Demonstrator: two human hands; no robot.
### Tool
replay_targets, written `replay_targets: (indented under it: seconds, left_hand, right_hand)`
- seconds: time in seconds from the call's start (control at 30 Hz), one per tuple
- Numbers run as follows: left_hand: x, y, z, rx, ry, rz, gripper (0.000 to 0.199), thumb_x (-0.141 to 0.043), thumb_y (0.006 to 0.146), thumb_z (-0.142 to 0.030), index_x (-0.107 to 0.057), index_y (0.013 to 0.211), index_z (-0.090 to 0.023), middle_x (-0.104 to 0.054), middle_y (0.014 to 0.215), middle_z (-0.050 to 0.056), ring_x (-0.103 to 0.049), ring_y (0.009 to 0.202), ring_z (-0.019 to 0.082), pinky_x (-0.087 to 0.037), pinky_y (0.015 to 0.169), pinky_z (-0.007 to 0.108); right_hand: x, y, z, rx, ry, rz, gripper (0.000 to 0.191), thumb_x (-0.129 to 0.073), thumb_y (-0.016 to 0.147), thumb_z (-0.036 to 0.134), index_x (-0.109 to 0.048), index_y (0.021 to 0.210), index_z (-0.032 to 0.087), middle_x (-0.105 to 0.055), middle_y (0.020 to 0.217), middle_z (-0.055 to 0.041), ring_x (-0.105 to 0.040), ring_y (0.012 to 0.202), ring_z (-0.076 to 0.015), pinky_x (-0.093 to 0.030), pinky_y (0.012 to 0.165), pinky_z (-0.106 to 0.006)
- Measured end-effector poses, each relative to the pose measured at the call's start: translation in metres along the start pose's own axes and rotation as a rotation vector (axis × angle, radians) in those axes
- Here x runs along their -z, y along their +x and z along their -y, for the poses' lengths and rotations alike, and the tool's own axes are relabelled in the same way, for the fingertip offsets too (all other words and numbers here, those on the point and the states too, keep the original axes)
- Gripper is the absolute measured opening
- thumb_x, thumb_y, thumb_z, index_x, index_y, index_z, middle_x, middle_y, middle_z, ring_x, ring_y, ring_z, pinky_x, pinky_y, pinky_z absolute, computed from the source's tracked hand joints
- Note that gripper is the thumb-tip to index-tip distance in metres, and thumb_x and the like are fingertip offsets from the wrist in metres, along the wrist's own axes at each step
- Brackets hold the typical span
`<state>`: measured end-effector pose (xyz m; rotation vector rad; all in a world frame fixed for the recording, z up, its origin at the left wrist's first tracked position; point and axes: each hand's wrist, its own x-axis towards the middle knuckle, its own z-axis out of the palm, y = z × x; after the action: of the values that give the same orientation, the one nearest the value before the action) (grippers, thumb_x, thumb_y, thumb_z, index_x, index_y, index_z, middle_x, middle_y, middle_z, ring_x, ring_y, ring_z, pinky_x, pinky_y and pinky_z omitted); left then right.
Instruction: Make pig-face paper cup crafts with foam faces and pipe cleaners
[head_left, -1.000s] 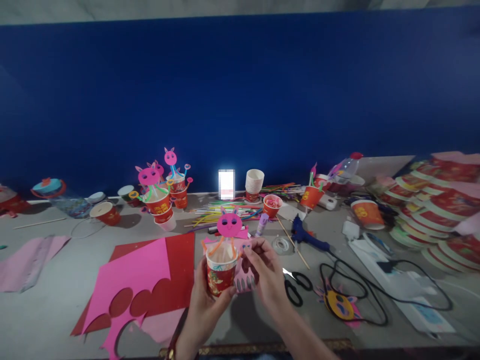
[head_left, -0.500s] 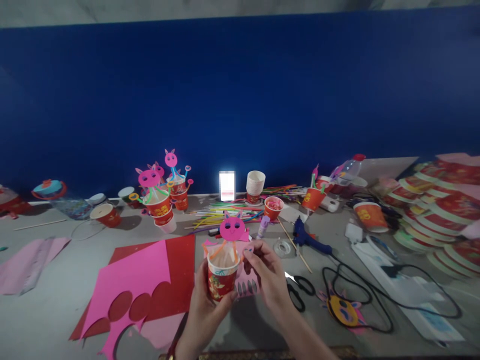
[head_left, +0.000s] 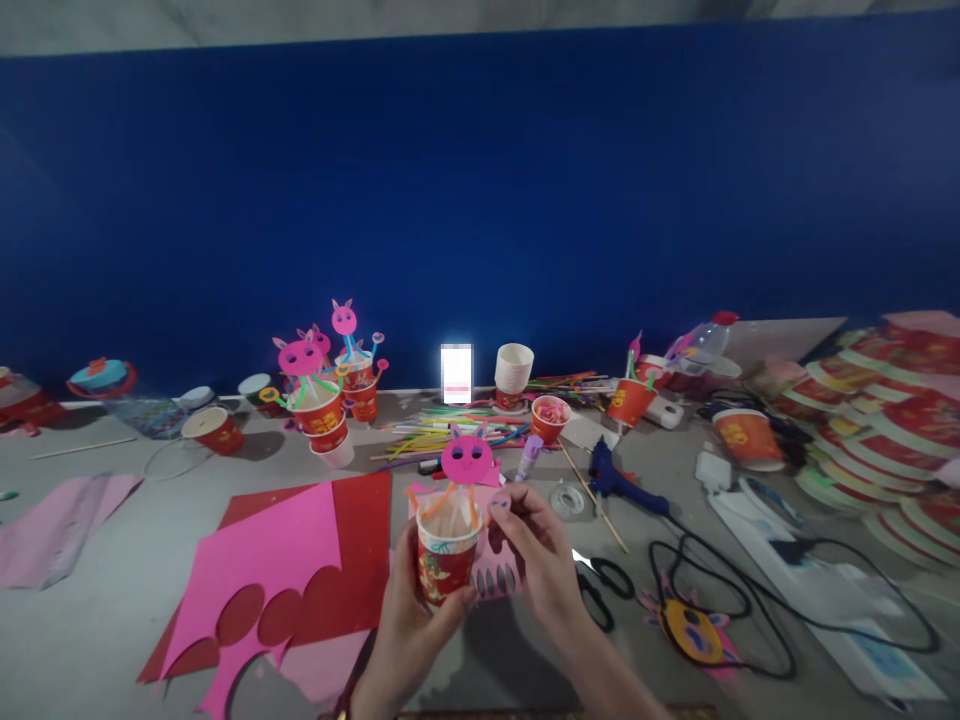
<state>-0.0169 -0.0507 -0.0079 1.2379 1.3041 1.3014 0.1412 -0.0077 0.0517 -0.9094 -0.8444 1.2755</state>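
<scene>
My left hand (head_left: 411, 622) is wrapped round a red paper cup (head_left: 444, 568) with a white rim, held upright above the table. A pink paper animal face (head_left: 466, 460) with ears and eyes stands over the cup on orange pipe cleaners (head_left: 475, 500). At the cup's right side, my right hand (head_left: 541, 560) pinches a small pink paper piece (head_left: 499, 504) by the end of an orange pipe cleaner. Whether the two are joined is hidden by my fingers. Behind the cup lies pink paper (head_left: 495, 580) with dark leaf-shaped marks or cut-outs.
Pink cut sheets (head_left: 277, 540) lie on red paper (head_left: 367, 580) at left. Finished-looking cup figures (head_left: 319, 405) stand behind. On the right are scissors (head_left: 600, 580), a blue glue gun (head_left: 622, 480), its looping cable, a power strip (head_left: 795, 580) and stacked red cups (head_left: 885, 420).
The view has shifted slightly. Both hands keep nearly the same hold, with the cup and the pink paper piece a touch further right in the picture.
</scene>
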Motion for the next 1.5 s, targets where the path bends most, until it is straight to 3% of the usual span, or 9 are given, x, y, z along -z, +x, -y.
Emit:
replay_targets:
  seconds: [0.47,0.8,0.9,0.97,1.13,1.23,1.3,1.37,1.5]
  left_hand:
    - [0.000,0.000,-0.004,-0.018,-0.076,0.051,0.084,-0.079,0.077,-0.035,-0.032,0.146,-0.023,-0.053,0.146,0.017,-0.053,0.134,0.035,-0.045,0.109,0.046]
    - [0.020,0.005,0.003,-0.144,-0.077,0.227,0.087,-0.075,0.083,-0.034,-0.024,0.154,-0.032,-0.032,0.162,0.012,-0.038,0.145,0.036,-0.042,0.113,0.047]
    - [0.041,0.020,-0.010,-0.175,-0.067,0.208,0.067,-0.064,0.091,-0.036,-0.034,0.150,-0.031,-0.047,0.152,0.013,-0.052,0.133,0.035,-0.053,0.100,0.044]
    - [0.062,0.035,-0.020,-0.190,-0.017,0.087,0.046,-0.059,0.095,-0.036,-0.049,0.139,-0.029,-0.061,0.137,0.012,-0.060,0.122,0.030,-0.055,0.093,0.039]
    - [0.128,0.082,-0.041,-0.268,0.041,-0.441,0.024,-0.060,0.093,-0.039,-0.065,0.109,-0.021,-0.069,0.112,0.007,-0.066,0.098,0.024,-0.056,0.084,0.035]
    - [0.167,0.115,-0.047,-0.313,-0.010,-0.669,0.019,-0.065,0.089,-0.037,-0.063,0.100,-0.021,-0.069,0.104,0.002,-0.066,0.102,0.022,-0.055,0.092,0.038]
    - [0.189,0.138,-0.050,-0.325,-0.038,-0.694,0.018,-0.067,0.087,-0.036,-0.062,0.095,-0.020,-0.070,0.100,0.000,-0.066,0.106,0.022,-0.052,0.098,0.040]
    - [0.205,0.162,-0.052,-0.306,0.002,-0.629,0.022,-0.064,0.089,-0.039,-0.061,0.096,-0.018,-0.071,0.107,0.001,-0.065,0.109,0.021,-0.049,0.103,0.042]
    - [0.219,0.213,-0.058,-0.229,0.085,-0.488,0.036,-0.060,0.090,-0.047,-0.063,0.101,-0.012,-0.074,0.102,0.005,-0.070,0.103,0.025,-0.053,0.095,0.045]
  right_hand:
    - [-0.002,0.000,0.000,0.024,0.017,0.020,0.026,-0.081,0.077,0.042,-0.065,0.077,0.022,-0.055,0.063,0.0047,-0.046,0.053,-0.0096,-0.040,0.051,-0.021]
    - [-0.003,-0.002,-0.006,0.082,0.006,0.058,0.022,-0.078,0.082,0.039,-0.065,0.079,0.021,-0.058,0.067,0.0030,-0.050,0.058,-0.0101,-0.043,0.054,-0.020]
    - [0.001,0.000,-0.010,0.125,0.004,0.056,0.019,-0.076,0.085,0.038,-0.067,0.082,0.022,-0.059,0.073,0.0024,-0.053,0.062,-0.0104,-0.045,0.057,-0.020]
    - [0.004,0.001,-0.012,0.150,0.000,0.055,0.017,-0.075,0.086,0.037,-0.067,0.083,0.023,-0.059,0.075,0.0024,-0.053,0.062,-0.0102,-0.044,0.056,-0.020]
    - [0.009,0.007,-0.016,0.188,-0.004,0.009,0.015,-0.074,0.087,0.036,-0.068,0.086,0.023,-0.059,0.076,0.0021,-0.052,0.061,-0.0102,-0.044,0.056,-0.020]
    - [0.013,0.013,-0.019,0.193,0.000,-0.012,0.014,-0.074,0.087,0.035,-0.067,0.086,0.023,-0.059,0.074,0.0020,-0.052,0.061,-0.0105,-0.044,0.056,-0.020]
    - [0.015,0.017,-0.021,0.196,0.000,-0.026,0.014,-0.074,0.087,0.035,-0.067,0.085,0.022,-0.060,0.074,0.0016,-0.053,0.061,-0.0109,-0.044,0.056,-0.020]
    - [0.018,0.022,-0.024,0.195,-0.010,-0.043,0.015,-0.074,0.087,0.035,-0.067,0.083,0.022,-0.060,0.075,0.0009,-0.053,0.061,-0.0113,-0.045,0.056,-0.021]
    - [0.021,0.029,-0.030,0.181,-0.036,-0.069,0.015,-0.075,0.085,0.033,-0.067,0.082,0.021,-0.061,0.077,-0.0010,-0.053,0.062,-0.0128,-0.045,0.054,-0.022]
